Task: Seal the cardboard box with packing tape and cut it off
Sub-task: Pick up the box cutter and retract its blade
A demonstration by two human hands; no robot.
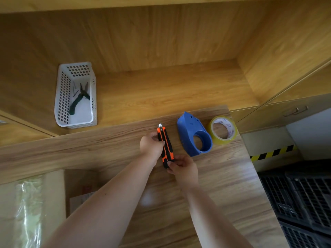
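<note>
An orange and black utility knife (166,145) is held above the wooden table (223,185), its short blade tip pointing away from me. My left hand (151,144) grips its upper half and my right hand (182,170) pinches its lower end. To the right, a blue tape dispenser (193,134) lies on the table, and a roll of clear packing tape (223,129) sits beside it. A brown cardboard box (78,192) shows partly below the table's left edge.
A white perforated basket (76,95) holding dark pliers (78,100) stands on the wooden shelf at the back left. Plastic-wrapped material (30,212) lies at the lower left. Black crates (304,203) are stacked on the right, near a yellow and black striped strip (272,153).
</note>
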